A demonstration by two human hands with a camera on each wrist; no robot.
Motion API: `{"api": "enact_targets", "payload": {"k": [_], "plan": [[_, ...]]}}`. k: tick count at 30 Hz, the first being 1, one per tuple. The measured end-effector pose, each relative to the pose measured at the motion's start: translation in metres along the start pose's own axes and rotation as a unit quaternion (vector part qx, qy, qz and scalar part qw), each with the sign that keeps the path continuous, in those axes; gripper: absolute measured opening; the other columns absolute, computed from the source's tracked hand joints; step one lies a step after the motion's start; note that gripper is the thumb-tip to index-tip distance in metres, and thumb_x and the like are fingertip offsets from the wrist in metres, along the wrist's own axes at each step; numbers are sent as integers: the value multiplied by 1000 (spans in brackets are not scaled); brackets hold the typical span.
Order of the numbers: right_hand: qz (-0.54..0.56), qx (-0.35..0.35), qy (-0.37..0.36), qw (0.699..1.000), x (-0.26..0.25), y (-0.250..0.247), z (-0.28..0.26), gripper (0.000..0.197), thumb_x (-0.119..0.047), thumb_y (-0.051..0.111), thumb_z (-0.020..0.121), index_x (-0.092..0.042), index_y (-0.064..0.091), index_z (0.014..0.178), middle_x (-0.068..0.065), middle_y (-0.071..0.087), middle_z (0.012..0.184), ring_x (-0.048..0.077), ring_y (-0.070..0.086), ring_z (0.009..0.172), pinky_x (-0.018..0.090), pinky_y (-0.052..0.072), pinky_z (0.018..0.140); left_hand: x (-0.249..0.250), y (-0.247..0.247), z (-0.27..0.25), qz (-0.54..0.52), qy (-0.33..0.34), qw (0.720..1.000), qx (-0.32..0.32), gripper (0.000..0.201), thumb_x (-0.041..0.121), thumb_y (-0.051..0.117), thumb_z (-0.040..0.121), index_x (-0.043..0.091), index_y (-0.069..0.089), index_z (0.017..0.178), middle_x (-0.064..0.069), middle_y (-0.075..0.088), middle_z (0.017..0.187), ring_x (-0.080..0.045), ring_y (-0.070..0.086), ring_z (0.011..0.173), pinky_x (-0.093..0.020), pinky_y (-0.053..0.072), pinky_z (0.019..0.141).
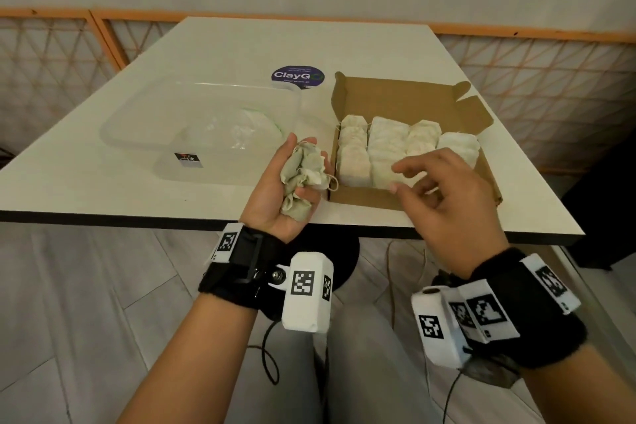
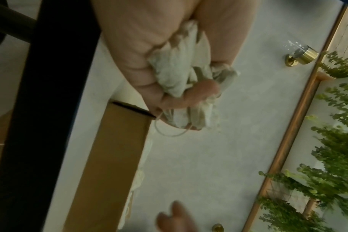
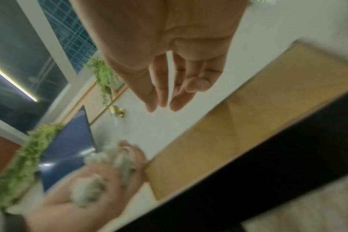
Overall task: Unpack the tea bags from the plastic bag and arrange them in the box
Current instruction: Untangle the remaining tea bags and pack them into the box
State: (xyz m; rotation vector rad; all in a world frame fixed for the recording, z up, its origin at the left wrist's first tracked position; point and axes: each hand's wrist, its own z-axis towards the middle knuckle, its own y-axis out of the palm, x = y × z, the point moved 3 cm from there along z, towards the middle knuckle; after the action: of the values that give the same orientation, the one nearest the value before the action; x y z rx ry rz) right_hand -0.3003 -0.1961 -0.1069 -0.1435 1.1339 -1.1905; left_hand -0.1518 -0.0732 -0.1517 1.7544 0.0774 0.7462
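Observation:
My left hand (image 1: 289,189) is palm up just left of the cardboard box (image 1: 406,100) and holds a crumpled bunch of tea bags (image 1: 303,175), fingers curled round them (image 2: 181,84). A loop of string hangs from the bunch. The box lies open on the table and holds rows of pale tea bags (image 1: 385,148). My right hand (image 1: 444,179) hovers over the box's near edge with relaxed, spread fingers and nothing in it (image 3: 169,87). A clear plastic bag (image 1: 241,129) lies inside a transparent container (image 1: 144,117) to the left.
The white table (image 1: 241,45) has a black front edge, with a round purple sticker (image 1: 298,76) behind the container. A wooden lattice railing and a wall stand beyond. Cables hang below the table by my knees.

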Motion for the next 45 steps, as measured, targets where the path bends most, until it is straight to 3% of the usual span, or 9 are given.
{"api": "enact_targets", "payload": {"k": [5, 9, 17, 22, 27, 31, 35, 40, 45], "plan": [[104, -83, 24, 991, -38, 45, 30, 18, -36, 72, 76, -27, 63, 89, -5, 56, 86, 6, 51, 66, 12, 42, 64, 2, -2, 4, 9, 40, 999, 35, 23, 38, 52, 87, 17, 59, 91, -4, 60, 78, -6, 60, 53, -8, 38, 33], [141, -87, 70, 984, -36, 66, 47, 8, -20, 72, 78, -18, 66, 83, -1, 55, 78, 3, 47, 59, 15, 45, 62, 2, -3, 3, 28, 54, 998, 31, 22, 36, 52, 84, 16, 58, 91, -5, 58, 84, -4, 60, 54, -9, 39, 34], [397, -65, 241, 883, -20, 58, 64, 8, -7, 67, 82, -13, 65, 77, -1, 64, 67, 6, 59, 51, 16, 40, 44, 3, 0, 5, 85, 35, 995, 47, 41, 36, 54, 84, 10, 54, 116, -2, 65, 79, -3, 53, 49, -6, 33, 35], [459, -59, 277, 842, -19, 51, 67, 7, -5, 62, 85, -10, 61, 81, 4, 65, 71, 9, 62, 54, 16, 44, 45, 13, 19, 9, 141, 30, 988, 52, 23, 28, 57, 82, 10, 62, 96, -2, 64, 72, -4, 53, 48, -5, 28, 35], [229, -17, 96, 969, -20, 21, 68, 27, -18, 66, 82, -36, 53, 98, -10, 59, 101, 2, 56, 87, 12, 45, 72, 18, 33, 22, 189, 16, 979, 74, 15, 22, 53, 94, 9, 59, 91, -2, 60, 69, -4, 51, 44, -7, 29, 31], [34, -99, -62, 993, -23, 10, 65, 36, -27, 72, 76, -33, 57, 109, -7, 52, 104, 4, 46, 97, 5, 32, 78, 12, 39, 29, 223, 5, 973, 62, 24, 25, 54, 93, 9, 58, 109, -4, 55, 85, -3, 49, 48, -8, 31, 33], [63, -111, -22, 992, -5, 5, 74, 5, -19, 70, 80, -21, 69, 84, -2, 62, 87, 6, 55, 83, 8, 37, 72, 1, 42, 37, 250, -6, 967, 52, 31, 28, 55, 93, 6, 58, 115, -4, 55, 81, -3, 49, 48, -9, 33, 33], [251, -47, 116, 960, 25, -26, 83, 11, -7, 66, 83, -17, 65, 78, -13, 68, 70, -2, 61, 68, 14, 50, 63, -1, 55, 42, 164, -35, 983, 73, 12, 22, 55, 92, 10, 57, 91, -6, 61, 72, -4, 56, 48, -8, 32, 31], [239, -43, 152, 958, 41, -30, 82, 10, -8, 63, 86, -16, 61, 80, -1, 63, 72, 2, 58, 63, 15, 52, 55, -9, 66, 53, 83, -57, 992, 73, 14, 19, 53, 94, 6, 58, 90, -8, 62, 66, -10, 56, 49, -9, 35, 30]]}}
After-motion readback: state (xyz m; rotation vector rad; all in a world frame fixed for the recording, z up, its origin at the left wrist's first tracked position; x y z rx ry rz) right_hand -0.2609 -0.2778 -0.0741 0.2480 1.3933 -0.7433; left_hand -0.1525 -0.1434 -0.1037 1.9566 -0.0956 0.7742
